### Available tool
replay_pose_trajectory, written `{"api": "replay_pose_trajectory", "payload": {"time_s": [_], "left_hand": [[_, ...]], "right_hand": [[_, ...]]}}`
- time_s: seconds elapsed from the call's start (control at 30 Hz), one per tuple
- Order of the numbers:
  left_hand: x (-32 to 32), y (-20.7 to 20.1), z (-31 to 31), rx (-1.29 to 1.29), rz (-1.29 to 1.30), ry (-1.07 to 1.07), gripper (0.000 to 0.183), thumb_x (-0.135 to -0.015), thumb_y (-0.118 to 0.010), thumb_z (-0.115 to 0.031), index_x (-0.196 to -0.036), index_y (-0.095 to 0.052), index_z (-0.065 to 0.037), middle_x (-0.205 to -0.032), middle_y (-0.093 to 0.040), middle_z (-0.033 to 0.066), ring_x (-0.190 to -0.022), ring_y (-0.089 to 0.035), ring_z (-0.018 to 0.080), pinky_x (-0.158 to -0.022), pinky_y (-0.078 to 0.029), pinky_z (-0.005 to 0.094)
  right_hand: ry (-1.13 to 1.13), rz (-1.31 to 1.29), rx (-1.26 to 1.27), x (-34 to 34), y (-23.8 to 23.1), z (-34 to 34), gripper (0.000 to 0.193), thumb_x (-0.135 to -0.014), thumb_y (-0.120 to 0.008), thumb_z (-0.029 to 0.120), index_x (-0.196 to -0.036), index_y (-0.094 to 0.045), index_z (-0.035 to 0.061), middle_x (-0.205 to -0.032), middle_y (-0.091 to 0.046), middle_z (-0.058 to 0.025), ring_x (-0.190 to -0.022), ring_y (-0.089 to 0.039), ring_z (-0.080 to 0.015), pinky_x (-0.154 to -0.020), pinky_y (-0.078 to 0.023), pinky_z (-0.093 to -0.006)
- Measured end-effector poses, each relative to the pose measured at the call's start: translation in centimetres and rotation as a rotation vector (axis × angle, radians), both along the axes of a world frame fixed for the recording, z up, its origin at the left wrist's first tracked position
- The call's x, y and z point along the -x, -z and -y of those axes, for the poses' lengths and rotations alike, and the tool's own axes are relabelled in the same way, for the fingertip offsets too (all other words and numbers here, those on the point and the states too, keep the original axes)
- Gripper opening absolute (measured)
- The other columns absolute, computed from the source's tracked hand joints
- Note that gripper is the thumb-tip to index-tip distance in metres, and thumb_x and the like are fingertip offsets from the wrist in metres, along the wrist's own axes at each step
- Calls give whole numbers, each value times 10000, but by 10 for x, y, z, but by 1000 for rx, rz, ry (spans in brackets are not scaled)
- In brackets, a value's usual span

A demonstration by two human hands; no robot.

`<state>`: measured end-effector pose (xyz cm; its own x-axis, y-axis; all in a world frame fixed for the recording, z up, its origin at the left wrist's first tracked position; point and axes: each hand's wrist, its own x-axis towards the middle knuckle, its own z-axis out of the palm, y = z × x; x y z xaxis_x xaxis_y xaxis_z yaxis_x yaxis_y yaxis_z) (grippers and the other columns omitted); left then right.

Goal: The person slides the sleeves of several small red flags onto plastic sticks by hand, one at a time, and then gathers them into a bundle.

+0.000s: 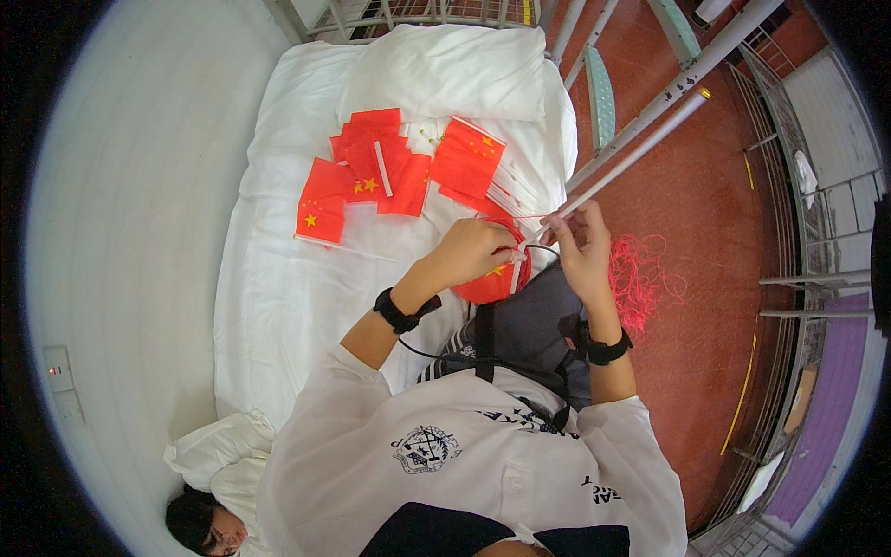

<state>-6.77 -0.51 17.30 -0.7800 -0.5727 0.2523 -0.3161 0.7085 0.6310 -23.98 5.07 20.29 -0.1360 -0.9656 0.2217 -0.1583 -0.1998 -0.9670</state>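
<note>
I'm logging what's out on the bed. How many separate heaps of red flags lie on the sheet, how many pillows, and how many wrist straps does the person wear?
Heaps of red flags on the sheet: 2 (left heap, right heap)
Pillows: 1 (white pillow)
Black wrist straps: 2 (left strap, right strap)
Total: 5

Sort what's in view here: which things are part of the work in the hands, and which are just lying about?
In hand:
- left hand, pinching a small red flag
- right hand, grip on a white stick and red thread
- loose flags and a stacked bundle of flags on the bed sheet

Lying about:
- pillow
- metal bed frame
- wall switch
</note>
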Motion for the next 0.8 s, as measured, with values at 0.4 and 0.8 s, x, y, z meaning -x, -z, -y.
{"api": "replay_pose_trajectory", "payload": {"time_s": [0.4,0.8], "left_hand": [[4,7,0,-26,33,41,257,-762,-588,-289,-736,-612,-35,-698,-585,124,-657,-565,300,-584,-434,383],[14,22,23,-289,-70,64,206,-752,-621,-209,-818,-604,-15,-688,-579,147,-603,-559,239,-567,-421,327]], "right_hand": [[42,-108,-47,3,2,2,95,-818,-540,11,-827,-452,-21,-665,-547,-90,-585,-562,-112,-529,-456,-248],[-191,-423,-195,13,13,16,169,-788,-571,95,-907,-557,-24,-753,-582,-151,-671,-563,-186,-623,-451,-301]]}}
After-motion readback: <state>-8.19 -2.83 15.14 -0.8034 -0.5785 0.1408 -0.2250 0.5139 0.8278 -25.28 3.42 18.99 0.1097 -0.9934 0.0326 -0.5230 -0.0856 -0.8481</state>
